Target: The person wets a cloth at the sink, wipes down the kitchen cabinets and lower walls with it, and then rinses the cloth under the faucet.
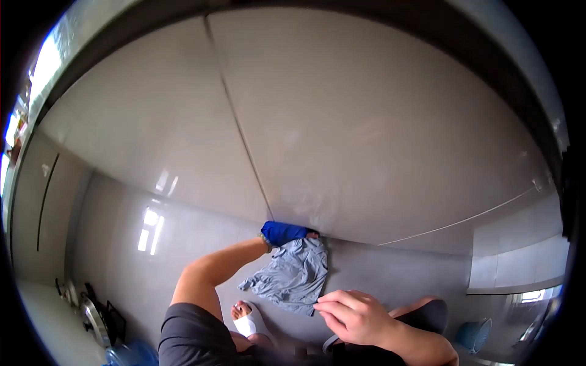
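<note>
The right hand (357, 317) is held with its fingers drawn together at the near edge of a grey cloth (292, 277); whether the cloth is pinched cannot be told. The cloth is seen against the floor (378, 274). Its far end is met by the left hand (285, 233), covered in blue, its finger state indiscernible, before pale panels (366, 122).

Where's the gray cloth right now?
In the head view, the gray cloth shows below center, just below the blue-covered left hand; the right hand is by its lower-right corner, the white slipper lower left.
</note>
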The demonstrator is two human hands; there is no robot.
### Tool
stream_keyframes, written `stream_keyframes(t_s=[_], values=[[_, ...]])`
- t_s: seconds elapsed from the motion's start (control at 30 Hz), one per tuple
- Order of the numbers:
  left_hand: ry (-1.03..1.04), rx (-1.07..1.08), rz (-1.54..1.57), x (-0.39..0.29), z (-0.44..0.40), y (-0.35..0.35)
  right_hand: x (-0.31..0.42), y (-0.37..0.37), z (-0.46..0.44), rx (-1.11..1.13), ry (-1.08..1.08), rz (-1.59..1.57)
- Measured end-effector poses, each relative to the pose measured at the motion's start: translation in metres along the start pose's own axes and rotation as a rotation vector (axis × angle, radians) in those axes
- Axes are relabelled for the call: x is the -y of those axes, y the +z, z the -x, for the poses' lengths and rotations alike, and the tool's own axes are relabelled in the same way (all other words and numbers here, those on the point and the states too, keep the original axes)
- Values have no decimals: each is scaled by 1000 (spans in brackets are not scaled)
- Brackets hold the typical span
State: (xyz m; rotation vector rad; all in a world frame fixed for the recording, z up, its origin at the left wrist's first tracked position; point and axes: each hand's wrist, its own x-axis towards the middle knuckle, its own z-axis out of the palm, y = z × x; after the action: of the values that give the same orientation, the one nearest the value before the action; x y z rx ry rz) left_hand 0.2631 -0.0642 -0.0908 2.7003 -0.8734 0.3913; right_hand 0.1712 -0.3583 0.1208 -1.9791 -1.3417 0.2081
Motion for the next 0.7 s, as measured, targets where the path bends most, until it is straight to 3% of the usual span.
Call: stream_keyframes(t_s=[0.17, 0.3, 0.33, 0.4, 0.43, 0.53, 0.63, 0.7], values=[[-62, 34, 58, -14, -30, -48, -6, -3, 1, -39, -23, -102], [-283, -26, 91, -54, -105, -176, -21, 12, 9, 34, -49, -95], [-211, -177, -38, -69, -123, -216, -23, 14, 8, 50, -85, -84], [80, -665, -703, -100, -144, -283, -22, 20, 6, 70, -75, -74], [-135, -672, -805, -119, -153, -302, -21, 23, 6, 82, -71, -71], [-231, -697, -805, -140, -178, -308, -8, 22, 12, 55, -76, -76], [102, -998, -785, -130, -198, -238, 15, 10, 22, -7, -13, -146], [102, -579, -686, -144, -177, -165, 30, -10, 34, -34, 83, -84]])
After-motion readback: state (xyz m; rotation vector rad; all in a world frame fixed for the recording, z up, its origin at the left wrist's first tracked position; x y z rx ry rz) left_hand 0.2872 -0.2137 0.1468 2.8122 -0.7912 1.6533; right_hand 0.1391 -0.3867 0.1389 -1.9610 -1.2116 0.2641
